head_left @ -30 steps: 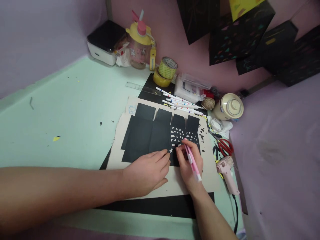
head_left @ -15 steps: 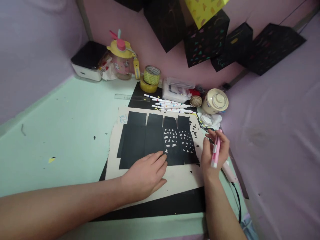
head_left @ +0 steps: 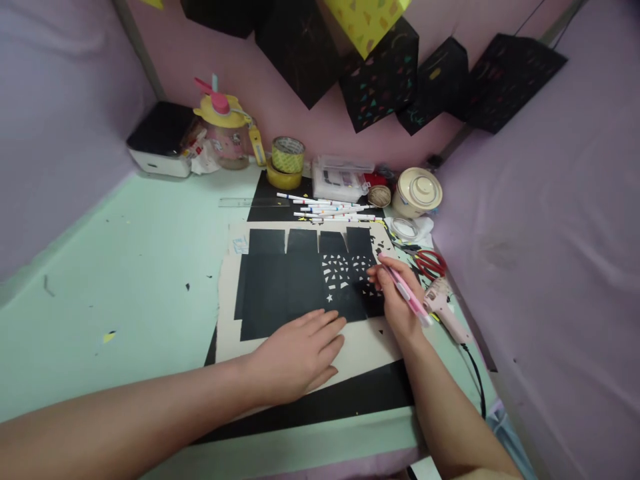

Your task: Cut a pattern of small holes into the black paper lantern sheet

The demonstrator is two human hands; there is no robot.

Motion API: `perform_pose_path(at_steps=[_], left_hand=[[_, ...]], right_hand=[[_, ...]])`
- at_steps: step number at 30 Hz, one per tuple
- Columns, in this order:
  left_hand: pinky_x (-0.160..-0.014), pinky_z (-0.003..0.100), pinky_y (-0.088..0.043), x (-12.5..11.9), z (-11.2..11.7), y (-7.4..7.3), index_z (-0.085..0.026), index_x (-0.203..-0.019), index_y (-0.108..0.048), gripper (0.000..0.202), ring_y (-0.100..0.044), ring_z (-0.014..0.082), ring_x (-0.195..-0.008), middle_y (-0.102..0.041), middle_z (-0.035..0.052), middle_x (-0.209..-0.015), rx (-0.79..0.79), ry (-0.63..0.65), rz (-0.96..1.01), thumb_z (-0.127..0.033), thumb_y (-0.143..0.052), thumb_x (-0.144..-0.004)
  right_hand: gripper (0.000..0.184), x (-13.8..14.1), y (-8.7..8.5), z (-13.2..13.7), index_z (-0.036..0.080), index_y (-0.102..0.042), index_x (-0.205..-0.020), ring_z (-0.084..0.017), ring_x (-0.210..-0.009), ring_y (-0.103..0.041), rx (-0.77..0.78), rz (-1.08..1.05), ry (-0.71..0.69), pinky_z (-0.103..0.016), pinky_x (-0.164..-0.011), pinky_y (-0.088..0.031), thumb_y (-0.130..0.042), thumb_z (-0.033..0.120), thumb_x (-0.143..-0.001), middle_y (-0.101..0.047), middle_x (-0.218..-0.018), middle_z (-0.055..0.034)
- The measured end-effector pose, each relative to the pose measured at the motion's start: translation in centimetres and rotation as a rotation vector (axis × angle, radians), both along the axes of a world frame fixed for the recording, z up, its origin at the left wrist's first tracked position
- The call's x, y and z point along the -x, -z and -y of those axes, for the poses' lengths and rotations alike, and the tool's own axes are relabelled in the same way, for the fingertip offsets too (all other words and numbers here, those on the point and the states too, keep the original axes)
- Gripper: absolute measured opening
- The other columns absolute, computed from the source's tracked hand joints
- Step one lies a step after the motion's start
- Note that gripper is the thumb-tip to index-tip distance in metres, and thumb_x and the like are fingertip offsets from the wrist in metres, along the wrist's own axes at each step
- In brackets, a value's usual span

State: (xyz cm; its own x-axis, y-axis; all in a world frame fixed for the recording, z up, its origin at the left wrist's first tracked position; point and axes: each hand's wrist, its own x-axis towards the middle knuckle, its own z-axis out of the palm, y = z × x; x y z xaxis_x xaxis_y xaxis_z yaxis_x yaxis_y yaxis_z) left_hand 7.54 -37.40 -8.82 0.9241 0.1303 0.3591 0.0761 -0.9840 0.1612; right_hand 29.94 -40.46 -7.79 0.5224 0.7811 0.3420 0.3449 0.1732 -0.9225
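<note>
A black paper sheet [head_left: 285,287] with cut tabs along its top lies on a pale board [head_left: 229,333]. Small white-showing holes and a star cutout [head_left: 329,298] pierce its right panels. My left hand [head_left: 305,353] rests flat, fingers outstretched, over the lower edge of the black sheet and the board. My right hand [head_left: 400,300] is closed around a pink pen-shaped craft knife [head_left: 407,293], whose blade I cannot make out. That hand hovers at the sheet's right edge and covers some of the holes.
Red-handled scissors [head_left: 431,264] and a corded glue gun [head_left: 447,313] lie right of the board. Behind it are white markers [head_left: 330,209], a ruler [head_left: 253,202], tape rolls [head_left: 285,163], a plastic box [head_left: 340,180] and a lidded jar [head_left: 419,193]. Black paper lanterns [head_left: 383,80] hang above.
My right hand has moved left with the pink craft knife, from beside the board to the sheet's right edge. The scissors have come into sight. The camera view has shifted slightly.
</note>
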Motion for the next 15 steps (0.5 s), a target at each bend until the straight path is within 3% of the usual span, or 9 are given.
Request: perform_pose_path(at_steps=[7, 10, 15], left_hand=[[-0.106, 0.048, -0.039, 0.3, 0.0, -0.1, -0.009, -0.127, -0.055, 0.046, -0.052, 0.0328, -0.123, -0.056, 0.0179, -0.132, -0.002, -0.121, -0.1, -0.042, -0.043, -0.096], [-0.104, 0.047, -0.04, 0.2, 0.1, -0.3, -0.007, -0.13, -0.052, 0.051, -0.052, 0.0333, -0.121, -0.057, 0.0183, -0.13, 0.007, -0.149, -0.118, -0.043, -0.045, -0.095], [-0.105, 0.046, -0.038, 0.1, 0.1, -0.5, -0.001, -0.133, -0.049, 0.062, -0.049, 0.0336, -0.123, -0.055, 0.0203, -0.132, 0.037, -0.192, -0.16, -0.048, -0.044, -0.094]], right_hand=[[0.029, -0.7, 0.2, -0.3, 0.024, -0.06, -0.112, -0.011, -0.066, -0.058, -0.006, -0.225, -0.021, -0.025, -0.059, -0.046, -0.066, 0.031, -0.084, -0.068, -0.086, -0.0014], [0.025, -0.6, 0.2, -0.1, 0.022, -0.064, -0.107, -0.011, -0.06, -0.054, 0.01, -0.237, -0.031, -0.023, -0.054, -0.042, -0.058, 0.039, -0.09, -0.064, -0.071, 0.0003], [0.035, 0.3, -0.9, 0.7, 0.021, -0.07, -0.101, -0.01, -0.048, -0.042, 0.158, -0.16, -0.151, -0.022, -0.045, -0.031, -0.048, 0.047, -0.094, -0.052, -0.054, 0.003]])
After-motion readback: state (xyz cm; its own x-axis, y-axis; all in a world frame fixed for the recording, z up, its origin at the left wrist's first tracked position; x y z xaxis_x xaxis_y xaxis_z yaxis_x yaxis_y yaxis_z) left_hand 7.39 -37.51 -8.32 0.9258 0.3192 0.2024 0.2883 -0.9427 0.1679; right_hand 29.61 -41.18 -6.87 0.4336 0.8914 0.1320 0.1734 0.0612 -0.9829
